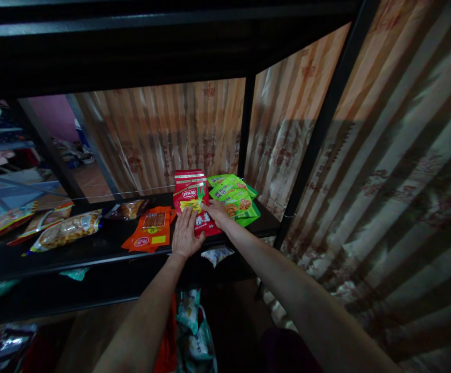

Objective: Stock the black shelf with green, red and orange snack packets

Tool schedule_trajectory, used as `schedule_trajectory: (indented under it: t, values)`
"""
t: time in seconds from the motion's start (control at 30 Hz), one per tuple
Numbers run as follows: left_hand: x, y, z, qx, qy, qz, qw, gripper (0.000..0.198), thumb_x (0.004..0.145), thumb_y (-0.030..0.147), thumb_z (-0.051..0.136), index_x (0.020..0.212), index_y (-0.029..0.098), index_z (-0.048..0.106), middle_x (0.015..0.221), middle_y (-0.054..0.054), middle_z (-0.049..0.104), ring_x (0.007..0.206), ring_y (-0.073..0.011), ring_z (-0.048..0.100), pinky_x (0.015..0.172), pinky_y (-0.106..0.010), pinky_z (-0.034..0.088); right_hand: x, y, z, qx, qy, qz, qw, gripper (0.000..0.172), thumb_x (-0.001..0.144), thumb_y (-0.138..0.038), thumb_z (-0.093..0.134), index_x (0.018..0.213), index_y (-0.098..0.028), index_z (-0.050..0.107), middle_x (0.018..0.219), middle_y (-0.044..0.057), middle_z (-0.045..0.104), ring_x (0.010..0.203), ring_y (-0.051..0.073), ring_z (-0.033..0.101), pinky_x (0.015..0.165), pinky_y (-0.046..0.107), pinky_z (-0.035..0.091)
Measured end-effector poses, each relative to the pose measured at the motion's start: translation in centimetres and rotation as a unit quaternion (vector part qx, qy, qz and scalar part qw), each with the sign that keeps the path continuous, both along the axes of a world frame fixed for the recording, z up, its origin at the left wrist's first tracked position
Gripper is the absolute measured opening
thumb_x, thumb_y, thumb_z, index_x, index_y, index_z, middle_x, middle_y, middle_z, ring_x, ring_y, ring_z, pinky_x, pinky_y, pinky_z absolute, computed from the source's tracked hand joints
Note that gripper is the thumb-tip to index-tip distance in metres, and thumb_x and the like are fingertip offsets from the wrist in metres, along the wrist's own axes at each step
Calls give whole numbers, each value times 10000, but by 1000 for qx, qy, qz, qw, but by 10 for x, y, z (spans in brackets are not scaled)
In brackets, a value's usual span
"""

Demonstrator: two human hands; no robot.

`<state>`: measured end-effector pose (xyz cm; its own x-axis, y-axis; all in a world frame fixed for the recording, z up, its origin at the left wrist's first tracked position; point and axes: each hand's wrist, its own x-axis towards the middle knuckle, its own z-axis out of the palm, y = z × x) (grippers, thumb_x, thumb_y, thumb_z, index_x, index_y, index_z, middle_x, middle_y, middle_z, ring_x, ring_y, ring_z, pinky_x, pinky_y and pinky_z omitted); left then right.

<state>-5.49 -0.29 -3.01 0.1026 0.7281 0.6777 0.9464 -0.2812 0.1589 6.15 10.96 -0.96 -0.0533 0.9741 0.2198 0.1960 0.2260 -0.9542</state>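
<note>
Several red snack packets [189,193] lie overlapped on the black shelf, the front one showing a green and yellow picture. My left hand [187,235] rests flat on the lower left of the front packet, fingers stretched out. On the packet's right side lies my right hand [216,213], its thumb pointing left over the print; its other fingers are mostly hidden. Fanned green packets [233,197] sit just right of the red ones, beside my right hand. To the left are orange packets [150,230].
Clear bags of snacks [68,230] and a brown packet [129,209] lie farther left on the shelf [111,248]. A black post [314,140] rises at right, before a curtain [396,171]. Lower down are more packets [198,344].
</note>
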Motion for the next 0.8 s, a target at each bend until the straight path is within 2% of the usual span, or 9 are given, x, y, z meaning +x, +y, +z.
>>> schedule_trajectory:
  t: [0.1, 0.17, 0.33, 0.5, 0.63, 0.8]
  values:
    - [-1, 1, -1, 6, -3, 1, 1000, 695, 746, 313, 575, 1390, 151, 370, 1493, -142, 333, 1410, -269, 226, 1134, -471, 244, -1, -1, 2, -69, 62, 2, 996, 168, 697, -286, 653, 808, -163, 626, 719, 18, 677, 652, 174, 648, 615, 296, 529]
    - [-1, 1, -1, 13, -5, 1, 1000, 714, 744, 320, 585, 1395, 136, 360, 1495, -155, 324, 1413, -277, 212, 1135, -475, 240, -1, -2, 2, -81, 86, 0, 993, 144, 700, -295, 630, 764, -167, 613, 690, 9, 664, 625, 167, 638, 586, 285, 519]
    - [-1, 1, 0, 19, -55, -3, 998, 679, 807, 355, 536, 1409, 120, 328, 1491, -172, 322, 1413, -275, 212, 1124, -473, 262, -2, -2, -1, -45, 73, -39, 996, 210, 722, -354, 568, 841, -193, 629, 765, 2, 682, 699, 168, 642, 643, 284, 517]
    - [-5, 5, -2, 13, -188, 38, 981, 603, 900, 398, 400, 1431, 138, 282, 1518, -177, 259, 1412, -259, 218, 1114, -462, 282, -10, 1, -6, 2, -4, -92, 996, 256, 772, -379, 497, 883, -209, 652, 854, 21, 693, 799, 182, 637, 734, 298, 500]
    - [-9, 10, 0, -43, -285, 56, 956, 604, 928, 447, 298, 1417, 94, 306, 1501, -194, 290, 1411, -246, 223, 1136, -433, 242, -14, 4, -6, -17, -46, -112, 992, 293, 820, -376, 434, 936, -211, 647, 883, 43, 685, 826, 195, 627, 766, 308, 479]
    - [-10, 10, 13, -117, -360, 64, 923, 631, 925, 456, 304, 1440, 94, 264, 1490, -168, 332, 1380, -226, 305, 1133, -394, 254, -14, 7, 1, -27, -62, -124, 990, 269, 848, -370, 411, 935, -216, 613, 902, 46, 670, 832, 185, 616, 738, 283, 463]
